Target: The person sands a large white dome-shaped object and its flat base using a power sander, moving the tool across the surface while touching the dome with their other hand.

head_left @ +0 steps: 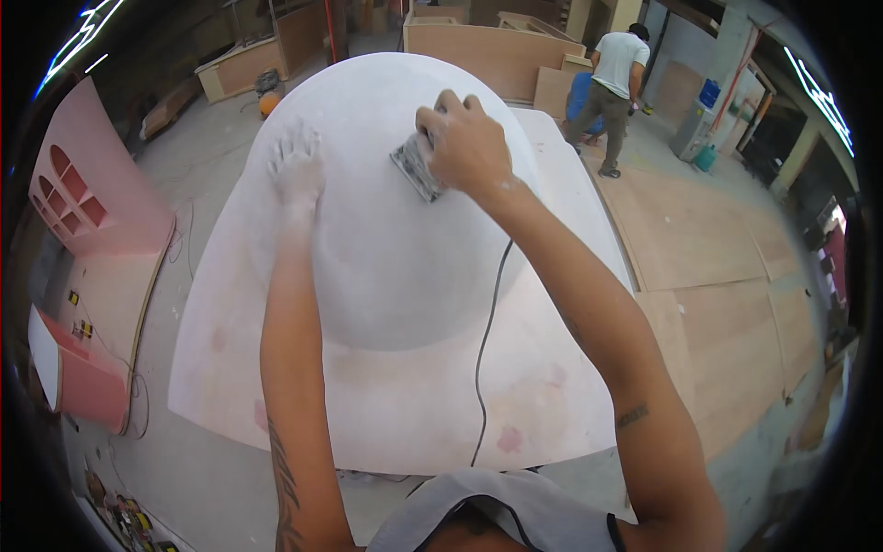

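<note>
A large white domed form [395, 258] fills the middle of the view, coated in pale dust. My right hand [464, 143] grips a grey sanding pad [416, 167] and presses it against the dome's upper curve. My left hand [296, 170], dusted white, lies flat with fingers spread on the dome to the left of the pad. A thin black cord [487, 340] hangs down across the form's front toward me.
A pink cabinet with arched openings [78, 198] stands at the left. Plywood sheets [708, 267] cover the floor at the right. Another person [612, 87] in a white shirt walks at the back right, near wooden boxes [492, 51].
</note>
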